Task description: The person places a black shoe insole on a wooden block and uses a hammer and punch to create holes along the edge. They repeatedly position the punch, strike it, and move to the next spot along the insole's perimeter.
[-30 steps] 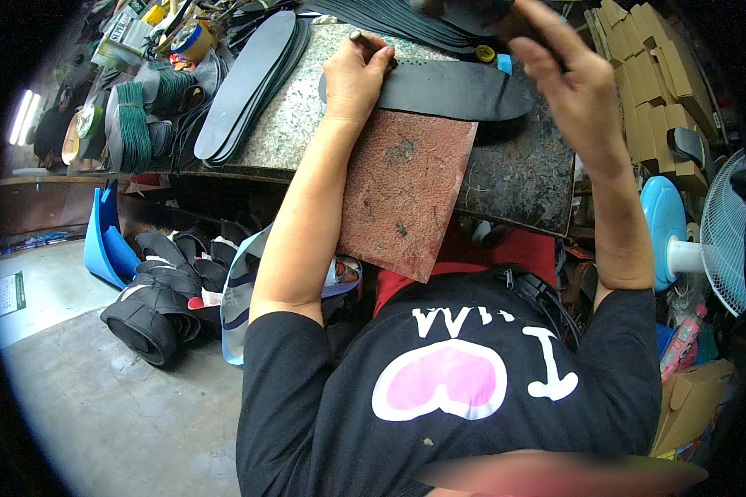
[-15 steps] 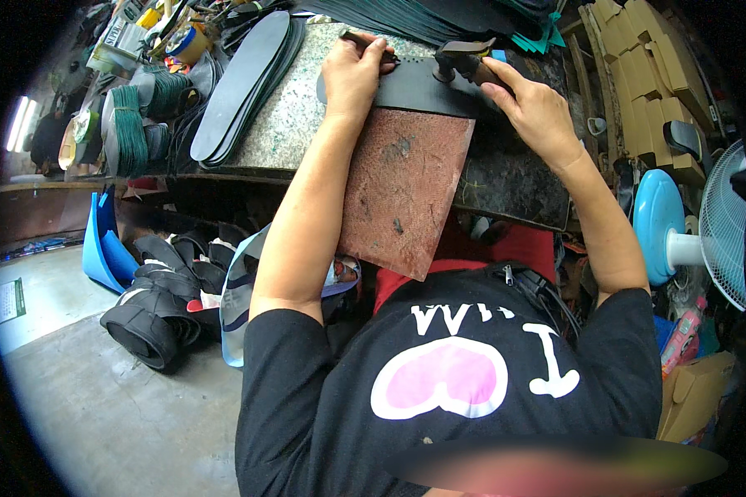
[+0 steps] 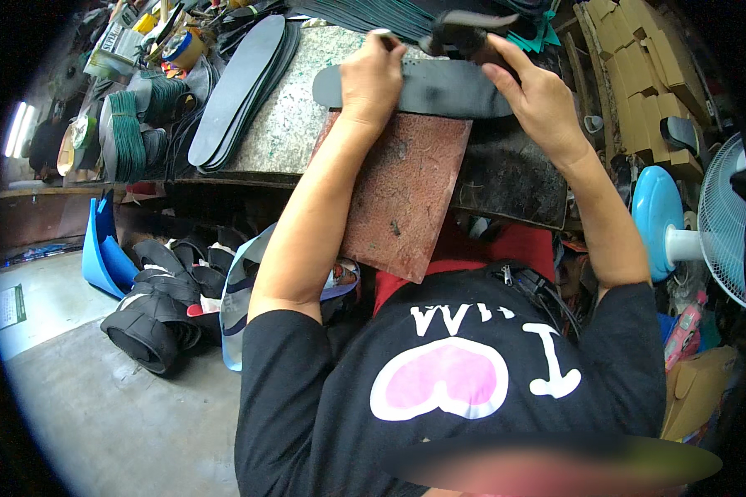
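Note:
A long dark sole-shaped piece point(image 3: 452, 87) lies crosswise on the workbench, over the far end of a reddish-brown board point(image 3: 406, 182). A row of small holes shows near its far edge. My left hand point(image 3: 371, 83) is closed on a short, punch-like tool point(image 3: 383, 36) held upright over the sole piece's left half; its lower tip is hidden behind my fingers. My right hand point(image 3: 540, 103) grips a hammer point(image 3: 472, 26) by its dark handle. The slightly blurred hammer head is above the sole piece, to the right of the punch-like tool.
A stack of dark sole pieces point(image 3: 236, 91) lies left on the pale worktop point(image 3: 311, 62). More green-edged pieces point(image 3: 365, 12) fan out at the back. Bundled strips point(image 3: 124, 137) sit far left. Cardboard boxes point(image 3: 638, 74) and a fan point(image 3: 721, 215) stand at the right.
My left hand has turned, bringing the punch-like tool from lying slanted to upright. The hammer has risen away from the sole piece, which has shifted slightly left.

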`<state>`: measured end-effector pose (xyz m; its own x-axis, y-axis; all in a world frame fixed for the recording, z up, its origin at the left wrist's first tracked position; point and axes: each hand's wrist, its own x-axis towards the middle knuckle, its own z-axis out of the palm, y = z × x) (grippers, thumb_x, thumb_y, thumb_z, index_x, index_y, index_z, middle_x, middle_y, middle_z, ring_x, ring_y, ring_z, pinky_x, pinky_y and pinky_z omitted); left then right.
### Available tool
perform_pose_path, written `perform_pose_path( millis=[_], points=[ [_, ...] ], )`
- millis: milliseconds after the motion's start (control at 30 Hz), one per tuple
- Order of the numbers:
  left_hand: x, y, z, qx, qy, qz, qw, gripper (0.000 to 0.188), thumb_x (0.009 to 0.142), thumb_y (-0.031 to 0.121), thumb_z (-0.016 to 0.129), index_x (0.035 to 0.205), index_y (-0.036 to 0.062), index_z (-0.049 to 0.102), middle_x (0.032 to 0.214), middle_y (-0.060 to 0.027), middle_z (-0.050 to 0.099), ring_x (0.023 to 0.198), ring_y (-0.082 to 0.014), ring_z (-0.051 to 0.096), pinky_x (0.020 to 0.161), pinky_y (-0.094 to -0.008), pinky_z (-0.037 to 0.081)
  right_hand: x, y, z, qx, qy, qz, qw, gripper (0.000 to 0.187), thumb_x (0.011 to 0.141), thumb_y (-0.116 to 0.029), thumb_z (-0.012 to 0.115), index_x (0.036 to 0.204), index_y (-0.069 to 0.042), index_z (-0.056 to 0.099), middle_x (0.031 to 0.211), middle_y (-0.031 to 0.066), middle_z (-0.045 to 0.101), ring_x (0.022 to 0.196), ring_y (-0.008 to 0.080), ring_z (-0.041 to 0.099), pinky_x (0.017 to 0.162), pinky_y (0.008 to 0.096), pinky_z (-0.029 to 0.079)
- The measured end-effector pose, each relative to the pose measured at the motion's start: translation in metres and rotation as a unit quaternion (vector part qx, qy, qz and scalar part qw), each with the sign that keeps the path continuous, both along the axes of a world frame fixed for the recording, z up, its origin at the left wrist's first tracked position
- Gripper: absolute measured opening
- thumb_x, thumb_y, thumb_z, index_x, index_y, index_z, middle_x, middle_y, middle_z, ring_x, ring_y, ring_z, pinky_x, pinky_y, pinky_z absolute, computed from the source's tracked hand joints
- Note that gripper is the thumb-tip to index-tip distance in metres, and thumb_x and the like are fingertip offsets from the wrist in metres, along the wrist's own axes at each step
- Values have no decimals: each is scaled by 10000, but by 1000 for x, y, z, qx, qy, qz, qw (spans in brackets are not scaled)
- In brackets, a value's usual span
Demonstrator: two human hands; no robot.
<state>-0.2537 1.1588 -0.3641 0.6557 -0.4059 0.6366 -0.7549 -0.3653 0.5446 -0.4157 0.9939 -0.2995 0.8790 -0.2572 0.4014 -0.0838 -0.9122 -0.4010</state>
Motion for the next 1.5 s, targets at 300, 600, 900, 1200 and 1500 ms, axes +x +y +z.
perform_pose_path(
  millis=[300, 600, 900, 1200, 1500],
  points=[
    [13, 3, -9, -212, 335, -115, 911, 88, 923, 60, 632, 931, -25, 612, 833, -103, 702, 730, -136, 691, 637, -258, 587, -7, -6, -11, -35, 87, 1, 996, 404, 957, -409, 568, 1307, -209, 584, 944, 196, 696, 871, 358, 685, 734, 413, 535],
    [-2, -3, -2, -25, -12, -74, 997, 196, 847, 181, 720, 892, 37, 596, 762, -189, 662, 719, -366, 666, 657, -390, 530, -24, 0, 43, 101, -196, 119, 968, 422, 962, -201, 619, 1353, -69, 534, 1052, 110, 713, 933, 204, 692, 751, 309, 541],
    [12, 3, 1, -314, 360, -114, 871, 88, 966, 83, 579, 986, -3, 585, 893, -125, 681, 818, -187, 688, 698, -297, 608, -6, -10, -22, -64, 13, 6, 998, 404, 948, -441, 547, 1293, -231, 571, 879, 179, 693, 812, 377, 676, 680, 458, 540],
    [19, 26, -4, -198, 325, -63, 923, 118, 880, 98, 704, 909, 0, 646, 791, -72, 690, 694, -106, 666, 640, -239, 557, -3, -15, -28, -73, 106, -8, 992, 411, 958, -483, 503, 1289, -252, 576, 863, 189, 695, 819, 379, 682, 707, 464, 550],
    [19, 25, -1, -108, 206, -68, 970, 157, 841, 124, 735, 912, 14, 647, 766, -124, 700, 698, -209, 695, 647, -315, 555, -11, 2, 61, 135, -186, 160, 960, 455, 975, -158, 586, 1361, 54, 470, 933, 68, 644, 708, 66, 537, 609, 226, 452]
  ],
)
